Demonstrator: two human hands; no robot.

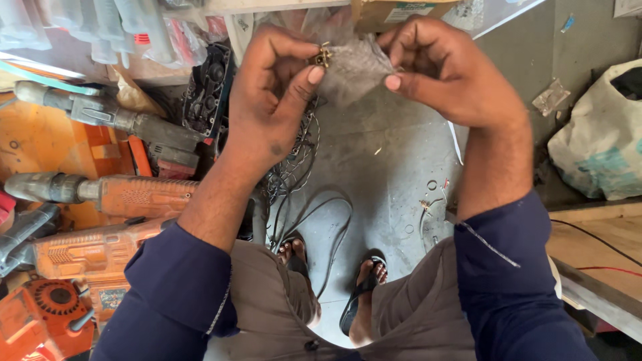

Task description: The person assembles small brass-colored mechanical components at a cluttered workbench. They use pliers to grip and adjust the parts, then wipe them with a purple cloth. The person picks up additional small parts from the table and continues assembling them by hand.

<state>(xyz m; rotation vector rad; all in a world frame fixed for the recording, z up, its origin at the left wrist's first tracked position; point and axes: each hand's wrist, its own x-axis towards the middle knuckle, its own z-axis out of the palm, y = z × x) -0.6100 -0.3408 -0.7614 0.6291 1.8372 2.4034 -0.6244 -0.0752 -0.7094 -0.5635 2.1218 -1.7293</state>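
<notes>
Brass-coloured small fitting [324,56] is sitting pinched between my left hand [277,80] thumb and fingertips, half out of a clear plastic pouch [358,67]. My right hand [445,70] is pinching the pouch's far edge. I judge extraction under way; freeing it calls for a gentle pull apart.

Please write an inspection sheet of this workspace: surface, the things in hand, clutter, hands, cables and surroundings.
Surface: grey concrete floor, dusty, with small metal bits lying on it.
Things in hand: small brass-coloured part and a clear plastic bag.
Clutter: orange power tools stacked at the left; torn plastic scrap on the floor.
Hands: left hand pinches the brass-coloured part; right hand pinches the bag's edge.
Cables: black wires loop on the floor near the sandalled feet; thin wires cross the wooden board.
Surroundings: white sack at the right; wooden board at the lower right.
</notes>
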